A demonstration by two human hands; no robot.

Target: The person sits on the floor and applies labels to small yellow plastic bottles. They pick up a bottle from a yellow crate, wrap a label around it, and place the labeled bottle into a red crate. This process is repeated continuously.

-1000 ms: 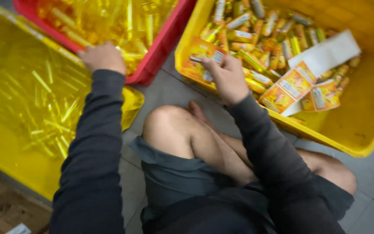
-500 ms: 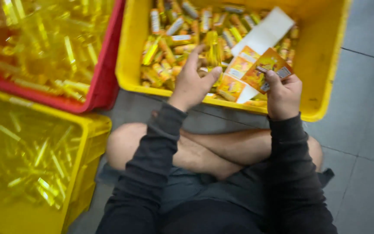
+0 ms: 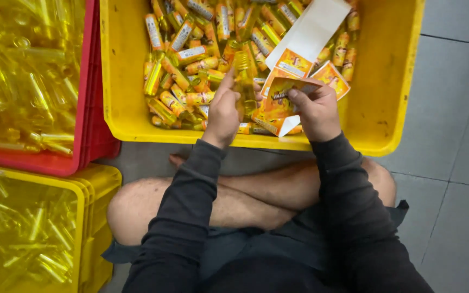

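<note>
Yellow is almost everywhere. A person sits cross-legged on the grey tile floor (image 3: 457, 97), with dark long sleeves and bare knees.

Right in front of the knees stands a big yellow bin (image 3: 386, 81). Lots of small labelled bottles (image 3: 183, 54) lie in a pile inside it, mostly on its left side. Flat orange cartons (image 3: 332, 76) and a white strip of card (image 3: 313, 27) lie on top of the pile, more to the right.

Both hands are over the near part of this bin, close together. The left hand (image 3: 223, 111) is closed around a small clear yellow bottle (image 3: 242, 81). The bottle stands almost upright, and its top pokes out above the fingers. The right hand (image 3: 316, 108) holds a small orange carton (image 3: 278, 100), pinched between the thumb and the fingers. The carton sits just beside the bottle, on its right. It looks like they touch, but I cannot tell for sure.

To the left is a red bin (image 3: 90, 108), pushed up against the yellow one. It is covered with shiny clear plastic, and many plain yellow bottles show through, a bit blurry. Below it, at the bottom left, is another yellow bin (image 3: 90, 201), also with shiny plastic and yellow bottles inside. This one sits next to the person's left knee.
</note>
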